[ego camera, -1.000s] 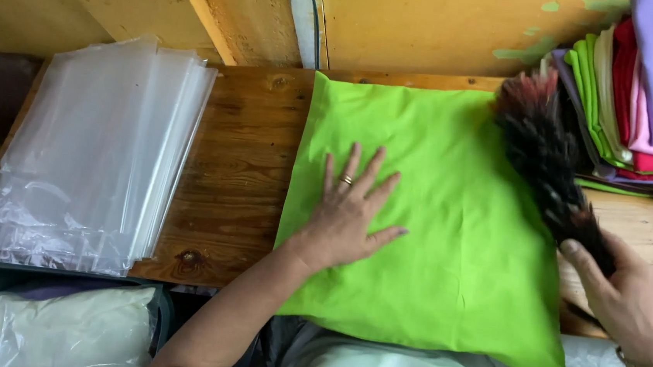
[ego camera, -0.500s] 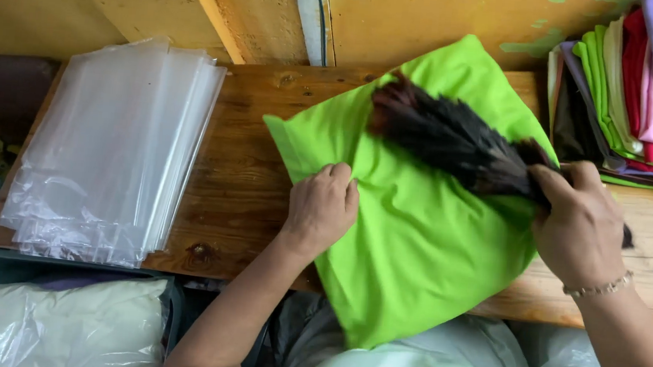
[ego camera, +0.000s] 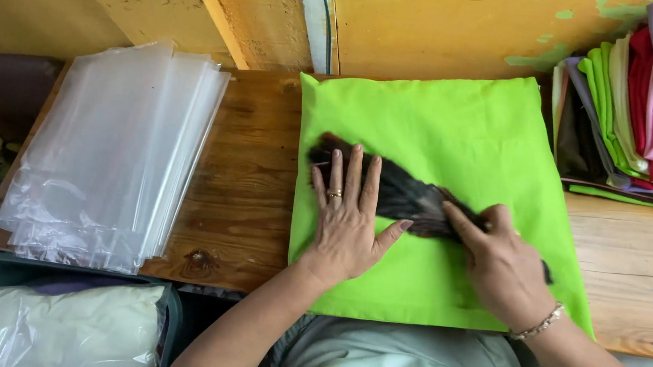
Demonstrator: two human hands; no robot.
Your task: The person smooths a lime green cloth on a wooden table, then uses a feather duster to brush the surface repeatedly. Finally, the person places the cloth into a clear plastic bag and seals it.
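Observation:
A bright green folded cloth (ego camera: 455,131) lies flat on the wooden table (ego camera: 244,192). Across its middle lies a dark brown feather duster (ego camera: 403,193). My left hand (ego camera: 347,216) rests flat on the duster's feather end, fingers spread, a ring on one finger. My right hand (ego camera: 502,267), with a bracelet at the wrist, grips the duster's handle end and presses it onto the cloth.
A stack of clear plastic bags (ego camera: 110,166) lies on the table's left part. Folded cloths in several colours (ego camera: 635,114) are piled at the right. A yellow wall (ego camera: 432,21) stands behind. A bin with a bagged white bundle (ego camera: 43,324) sits at the lower left.
The green cloth was turned and now lies square. The duster came from the right onto the cloth's middle. My left hand opened flat onto its feathers.

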